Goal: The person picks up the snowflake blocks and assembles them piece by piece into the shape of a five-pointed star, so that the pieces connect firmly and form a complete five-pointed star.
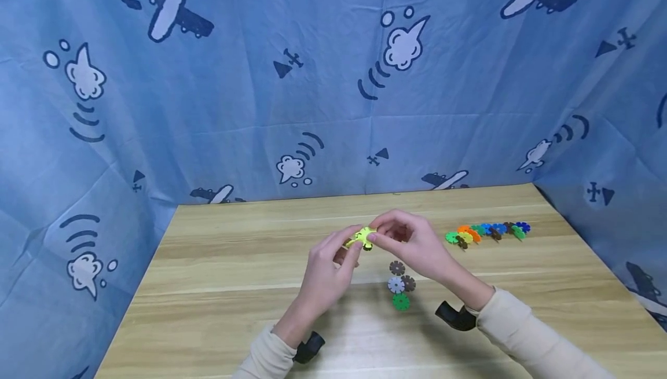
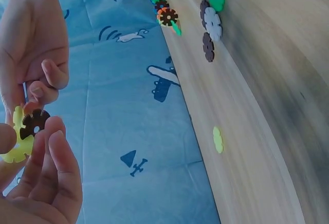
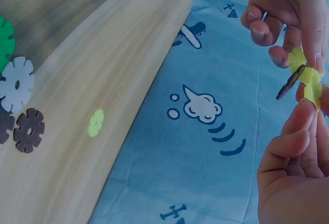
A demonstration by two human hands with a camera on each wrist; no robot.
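Note:
My left hand [image 1: 329,269] and right hand [image 1: 419,246] meet above the table, pinching a small cluster of notched plastic discs between them. Yellow discs [image 1: 365,234] make up most of the cluster, and a brown disc [image 2: 35,123] is slotted in at an angle. In the right wrist view, the brown disc [image 3: 291,82] shows edge-on beside the yellow discs [image 3: 311,88]. Fingertips of both hands cover part of the cluster. Below my right hand lie a white disc [image 1: 396,284], a green disc [image 1: 400,302] and two brown discs [image 1: 397,268].
A joined, multicoloured row of discs [image 1: 487,230] lies at the table's right rear. One loose yellow disc [image 2: 218,140] lies on the wooden table [image 1: 219,275], hidden by the hands in the head view. A blue printed curtain [image 1: 333,95] hangs behind and beside the table.

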